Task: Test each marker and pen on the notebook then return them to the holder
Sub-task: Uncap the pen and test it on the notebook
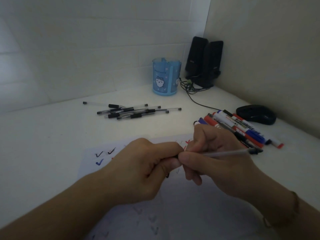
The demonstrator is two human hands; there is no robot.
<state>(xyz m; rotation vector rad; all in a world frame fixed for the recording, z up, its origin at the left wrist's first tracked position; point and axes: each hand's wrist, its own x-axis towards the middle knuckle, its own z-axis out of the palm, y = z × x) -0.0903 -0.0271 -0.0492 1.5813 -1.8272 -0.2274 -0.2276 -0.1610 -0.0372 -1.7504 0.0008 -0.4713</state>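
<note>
Head view shows both hands meeting over the white notebook page (90,163) scattered with black, blue and red ticks. The right hand (213,158) pinches a clear-barrelled pen with a black end (225,152), lying level; the left hand (149,167) has its grip curled round the pen's black cap end (175,157). About seven clear black-capped pens (133,111) lie heaped on the white counter (43,135). Roughly seven whiteboard markers in red, blue and black (242,127) lie right. One blue cartoon holder (166,76) stands behind.

One head-worn camera, wide-angle, looking forward and down at the desk (52,135) — close above both hands, facing the far corner wall — no second view.
</note>
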